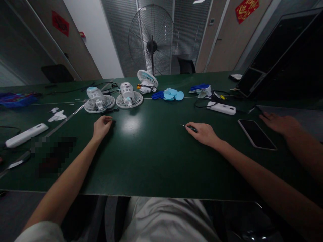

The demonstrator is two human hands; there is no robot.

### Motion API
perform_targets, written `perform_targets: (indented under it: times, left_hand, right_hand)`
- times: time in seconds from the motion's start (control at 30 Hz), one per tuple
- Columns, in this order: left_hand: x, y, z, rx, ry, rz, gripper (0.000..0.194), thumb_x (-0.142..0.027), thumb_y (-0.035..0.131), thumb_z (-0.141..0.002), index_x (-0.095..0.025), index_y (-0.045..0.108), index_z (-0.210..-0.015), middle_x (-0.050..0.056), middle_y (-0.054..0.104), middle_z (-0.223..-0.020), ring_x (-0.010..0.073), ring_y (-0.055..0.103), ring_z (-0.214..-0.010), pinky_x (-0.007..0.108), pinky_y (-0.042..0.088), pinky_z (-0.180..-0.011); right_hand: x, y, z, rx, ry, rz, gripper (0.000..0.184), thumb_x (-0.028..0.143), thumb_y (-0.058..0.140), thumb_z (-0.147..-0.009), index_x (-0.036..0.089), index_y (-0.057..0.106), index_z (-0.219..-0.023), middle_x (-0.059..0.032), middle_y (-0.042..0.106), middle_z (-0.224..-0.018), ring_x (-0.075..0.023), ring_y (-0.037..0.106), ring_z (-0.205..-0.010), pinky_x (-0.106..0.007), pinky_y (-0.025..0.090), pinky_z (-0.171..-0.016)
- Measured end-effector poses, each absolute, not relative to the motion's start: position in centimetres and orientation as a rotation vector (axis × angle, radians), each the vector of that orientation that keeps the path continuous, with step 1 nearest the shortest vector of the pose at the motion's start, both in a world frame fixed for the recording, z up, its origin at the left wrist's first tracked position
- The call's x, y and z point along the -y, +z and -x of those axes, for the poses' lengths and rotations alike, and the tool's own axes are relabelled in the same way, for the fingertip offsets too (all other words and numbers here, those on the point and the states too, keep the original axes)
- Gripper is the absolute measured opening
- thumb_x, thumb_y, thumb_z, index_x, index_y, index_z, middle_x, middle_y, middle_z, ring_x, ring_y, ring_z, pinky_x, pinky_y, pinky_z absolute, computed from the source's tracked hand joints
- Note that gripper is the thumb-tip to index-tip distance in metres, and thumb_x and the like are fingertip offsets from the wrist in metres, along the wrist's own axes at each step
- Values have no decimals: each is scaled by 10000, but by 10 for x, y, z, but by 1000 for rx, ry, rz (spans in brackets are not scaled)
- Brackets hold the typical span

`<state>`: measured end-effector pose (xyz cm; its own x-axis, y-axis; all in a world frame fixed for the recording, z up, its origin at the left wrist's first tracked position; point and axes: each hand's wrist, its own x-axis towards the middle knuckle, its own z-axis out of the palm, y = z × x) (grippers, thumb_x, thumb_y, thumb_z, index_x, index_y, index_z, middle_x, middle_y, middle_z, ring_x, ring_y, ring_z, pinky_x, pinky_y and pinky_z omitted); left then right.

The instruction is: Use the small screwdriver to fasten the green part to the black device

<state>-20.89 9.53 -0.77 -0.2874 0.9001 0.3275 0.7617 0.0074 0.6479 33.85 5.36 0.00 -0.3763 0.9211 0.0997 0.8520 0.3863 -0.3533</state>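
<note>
A screwdriver [192, 129] with a dark handle and a thin metal shaft is held in my right hand [204, 133], its tip pointing left over the green table. My left hand [101, 127] rests on the table in front of the small white fans, fingers curled together. Something small and dark shows at its fingertips, too unclear to name. Beyond that hand lie a white fan [99, 102] and a second white fan [128, 95], both face down. A third white fan [147, 80] leans farther back. Light-blue fan blades [173, 94] lie to their right.
A blue-and-white glove [202, 90] and a white power strip [221, 108] lie at the right. There, another person's hand [280, 122] rests beside a phone [256, 134]. Another white power strip [26, 135] and crumpled tissue [58, 116] are at the left.
</note>
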Motion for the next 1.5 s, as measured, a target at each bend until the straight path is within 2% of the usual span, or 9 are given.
perform_targets:
  times: [0.2,0.4,0.63,0.9,1.37,1.5]
  left_hand:
    - [-89,-3,185,-1971,1052,-2007,446,-374,654,-824,-175,664,-1222,101,728,-1055,258,678,-983,361,527,-885]
    - [-79,13,151,-1798,1160,-2092,415,-376,627,-893,-162,640,-1248,107,723,-1095,243,689,-989,355,541,-855]
    - [-47,30,65,-1380,1015,-2179,361,-398,628,-939,-210,647,-1248,102,720,-1111,244,690,-980,370,549,-825]
    - [-16,12,-24,-951,804,-2217,351,-335,612,-981,-258,590,-1322,61,703,-1141,199,670,-993,354,541,-844]
    - [-14,-4,-29,-918,689,-2279,480,-323,653,-966,-282,508,-1422,56,677,-1183,221,631,-1092,389,506,-947]
    - [-13,-1,-26,-953,682,-2395,309,-327,686,-945,-253,644,-1241,58,665,-1213,243,584,-1155,423,461,-1019]
  right_hand:
    - [-54,0,-338,2368,345,1565,415,538,418,-1035,283,628,-1285,-50,720,-979,-210,648,-793,-315,439,-633]
    - [-52,2,-338,2366,342,1546,411,528,417,-1040,275,630,-1283,-49,722,-972,-210,652,-785,-318,438,-636]
    - [-53,0,-338,2359,320,1548,415,546,410,-1037,283,634,-1269,-44,723,-953,-205,646,-769,-313,428,-625]
    - [-53,0,-339,2369,343,1545,411,531,415,-1043,272,621,-1287,-57,724,-999,-206,647,-789,-314,439,-634]
    - [-50,-1,-338,2363,283,1437,363,479,473,-1034,265,664,-1257,-48,750,-1038,-216,686,-827,-332,483,-694]
    - [-39,0,-331,2450,300,1075,303,410,534,-1017,246,693,-1216,-36,760,-1112,-208,713,-906,-329,509,-791]
